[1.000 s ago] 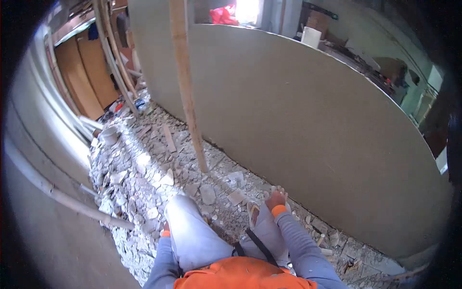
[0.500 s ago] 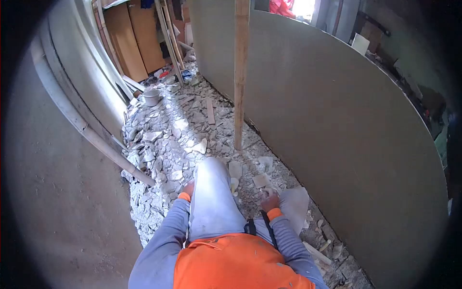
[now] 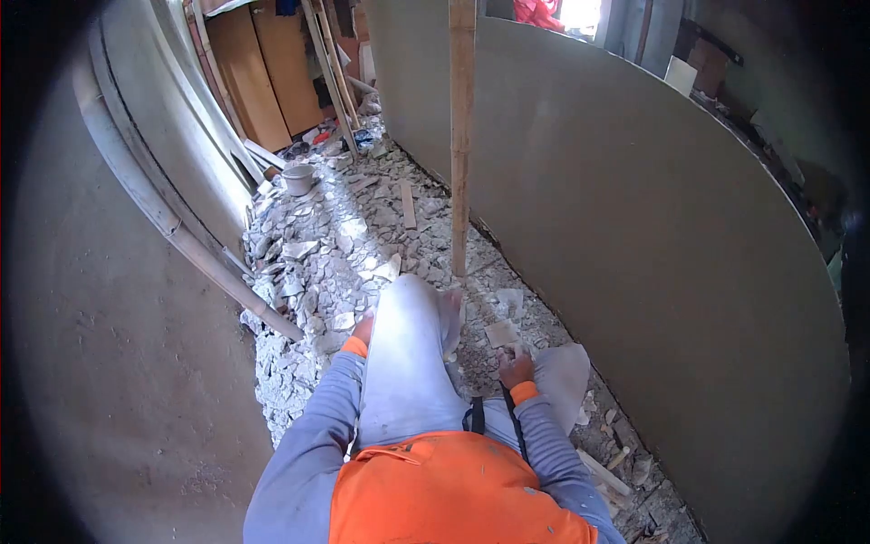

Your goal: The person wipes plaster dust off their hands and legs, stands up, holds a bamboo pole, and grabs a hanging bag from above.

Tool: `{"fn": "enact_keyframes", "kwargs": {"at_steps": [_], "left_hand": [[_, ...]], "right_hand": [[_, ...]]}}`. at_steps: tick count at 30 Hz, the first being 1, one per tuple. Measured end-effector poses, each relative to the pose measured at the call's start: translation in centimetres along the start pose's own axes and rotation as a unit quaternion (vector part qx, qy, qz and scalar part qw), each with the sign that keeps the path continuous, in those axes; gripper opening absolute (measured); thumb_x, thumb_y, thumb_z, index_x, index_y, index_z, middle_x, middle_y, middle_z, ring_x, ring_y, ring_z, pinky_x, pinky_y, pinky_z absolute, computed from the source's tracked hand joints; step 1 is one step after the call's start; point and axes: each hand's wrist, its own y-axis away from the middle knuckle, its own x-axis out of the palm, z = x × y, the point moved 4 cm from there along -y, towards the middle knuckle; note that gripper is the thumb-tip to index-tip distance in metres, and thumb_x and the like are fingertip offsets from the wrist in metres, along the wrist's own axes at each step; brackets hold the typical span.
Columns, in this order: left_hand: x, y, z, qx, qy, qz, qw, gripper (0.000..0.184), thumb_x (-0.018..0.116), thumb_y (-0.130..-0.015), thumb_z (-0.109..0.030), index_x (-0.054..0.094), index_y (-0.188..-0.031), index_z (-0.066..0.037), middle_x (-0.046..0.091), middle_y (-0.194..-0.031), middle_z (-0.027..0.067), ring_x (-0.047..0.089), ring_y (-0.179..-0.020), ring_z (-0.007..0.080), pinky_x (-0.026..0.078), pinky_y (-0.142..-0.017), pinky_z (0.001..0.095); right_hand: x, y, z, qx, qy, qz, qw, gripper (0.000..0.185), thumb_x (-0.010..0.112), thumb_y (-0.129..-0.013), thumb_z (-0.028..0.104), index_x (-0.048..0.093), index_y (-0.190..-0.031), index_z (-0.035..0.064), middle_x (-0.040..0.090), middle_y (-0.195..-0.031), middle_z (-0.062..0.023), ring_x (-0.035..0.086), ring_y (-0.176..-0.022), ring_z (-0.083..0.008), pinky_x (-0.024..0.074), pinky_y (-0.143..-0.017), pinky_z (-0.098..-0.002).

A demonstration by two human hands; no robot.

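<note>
My left hand (image 3: 364, 328) reaches down beside my raised knee (image 3: 408, 335), close to the rubble. The knee covers most of its fingers, so what it touches is hidden. Between my legs, my right hand (image 3: 517, 364) has its fingers curled together, low over the debris. Anything in that grip is too small to make out. Just beyond its fingertips lies a flat beige tile piece (image 3: 501, 334). Broken chunks of plaster and masonry (image 3: 340, 272) cover the floor around both hands.
A bamboo pole (image 3: 460, 145) stands ahead, and another bamboo pole (image 3: 195, 249) leans along the left wall. A low plastered wall (image 3: 652, 227) curves along my right. Farther off are a bucket (image 3: 298, 179), a wooden strip (image 3: 408, 204) and a brown cabinet (image 3: 258, 77).
The view has shifted slightly, moving the surroundings a little to the right. My right hand stays low with fingers curled; my left hand remains beside the knee.
</note>
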Motion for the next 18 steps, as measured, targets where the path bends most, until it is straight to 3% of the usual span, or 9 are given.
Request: {"fn": "enact_keyframes", "kwargs": {"at_steps": [2,5,8,11,14,15,18], "left_hand": [[-1.2,0.7,-4.9,0.002,0.27,-0.041,0.962,0.045,0.046,-0.088,-0.033,0.046,-0.124,-0.005,0.05,-0.121,0.0165,0.047,-0.111,0.0274,0.037,-0.092,0.0349],[-3.1,1.6,-14.9,0.021,0.451,-0.056,0.89,0.048,0.051,-0.088,-0.031,0.044,-0.127,-0.003,0.045,-0.128,0.011,0.042,-0.117,0.0203,0.033,-0.097,0.03],[-1.8,-3.9,-11.6,0.056,0.433,-0.025,0.899,0.047,0.053,-0.088,-0.035,0.047,-0.123,-0.003,0.052,-0.118,0.0072,0.046,-0.111,0.017,0.035,-0.094,0.0279],[-1.5,-4.3,-13.3,0.011,0.391,-0.031,0.92,0.042,0.057,-0.086,-0.034,0.053,-0.115,-0.003,0.056,-0.102,0.0031,0.049,-0.094,0.0116,0.038,-0.082,0.0244],[-1.4,-3.8,-14.6,0.049,0.363,-0.101,0.925,0.035,0.06,-0.084,-0.033,0.059,-0.103,-0.003,0.056,-0.085,-0.0016,0.045,-0.075,0.0069,0.037,-0.066,0.0219],[-1.5,-3.9,-13.8,0.046,0.333,-0.104,0.936,0.033,0.06,-0.084,-0.032,0.059,-0.101,-0.003,0.056,-0.084,-0.0015,0.045,-0.073,0.0071,0.037,-0.065,0.0222],[-1.9,-4.3,-11.8,0.037,0.268,-0.112,0.956,0.029,0.06,-0.084,-0.029,0.06,-0.095,-0.003,0.056,-0.082,-0.0009,0.047,-0.071,0.0082,0.039,-0.063,0.0236]], "right_hand": [[-0.1,0.0,0.3,0.003,-0.005,-0.004,1.0,0.023,0.063,-0.076,0.026,0.059,-0.087,0.0059,0.058,-0.081,-0.0169,0.056,-0.078,-0.0334,0.0449,-0.069,-0.0429],[0.7,0.0,-0.2,-0.026,-0.001,0.011,1.0,0.021,0.063,-0.076,0.025,0.058,-0.086,0.0067,0.059,-0.081,-0.0164,0.056,-0.077,-0.0334,0.0444,-0.07,-0.0436],[1.1,0.2,-0.9,0.037,-0.013,0.088,0.995,0.03,0.061,-0.076,0.031,0.056,-0.097,0.0103,0.056,-0.1,-0.023,0.048,-0.101,-0.0419,0.0388,-0.089,-0.0488],[-0.9,0.0,1.2,0.043,-0.009,0.061,0.997,0.025,0.063,-0.076,0.029,0.057,-0.09,0.0093,0.058,-0.088,-0.0176,0.053,-0.087,-0.0371,0.0422,-0.077,-0.0447],[-1.5,-0.4,2.4,-0.028,0.025,0.022,0.999,0.024,0.065,-0.075,0.029,0.058,-0.086,0.0076,0.057,-0.085,-0.0159,0.055,-0.08,-0.0346,0.0441,-0.071,-0.0425],[-1.5,-0.2,2.8,-0.06,0.038,0.016,0.997,0.025,0.065,-0.075,0.029,0.058,-0.086,0.0073,0.057,-0.086,-0.0161,0.055,-0.08,-0.0342,0.0443,-0.071,-0.042],[-0.1,-0.8,1.8,-0.037,-0.034,0.052,0.997,0.025,0.066,-0.075,0.027,0.058,-0.087,0.0067,0.057,-0.084,-0.0152,0.056,-0.076,-0.0314,0.045,-0.068,-0.0402]]}}
